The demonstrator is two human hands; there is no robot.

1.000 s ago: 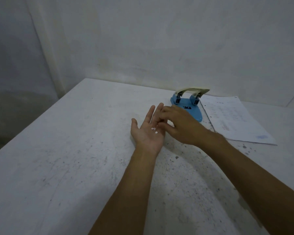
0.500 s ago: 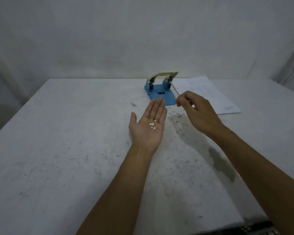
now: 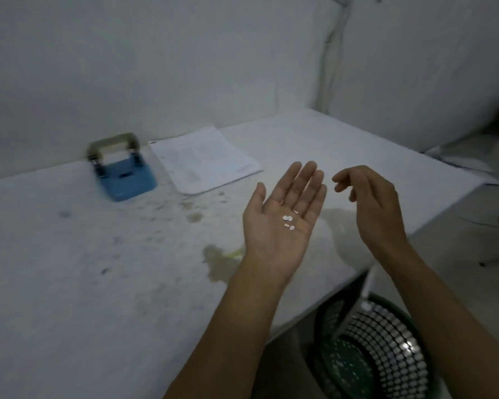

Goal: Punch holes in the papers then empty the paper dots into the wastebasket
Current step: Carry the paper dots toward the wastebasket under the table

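My left hand (image 3: 283, 217) lies palm up over the table's right part, fingers straight, with several white paper dots (image 3: 288, 221) resting on the palm. My right hand (image 3: 369, 203) hovers just to its right, fingers loosely curled, holding nothing that I can see. The blue hole punch (image 3: 124, 175) with its beige lever stands at the back left. A sheet of printed paper (image 3: 205, 161) lies flat beside it. A green mesh wastebasket (image 3: 386, 355) stands on the floor under the table's right front corner, below my right forearm.
The white table (image 3: 69, 269) is stained in its middle and meets a white wall at the back. Its right edge runs diagonally past my hands. Papers and dim objects lie on the floor at the far right.
The view has swung right, bringing the wastebasket into sight. My left palm with the dots has moved right toward the table edge. My right hand has left the punch area and loosened.
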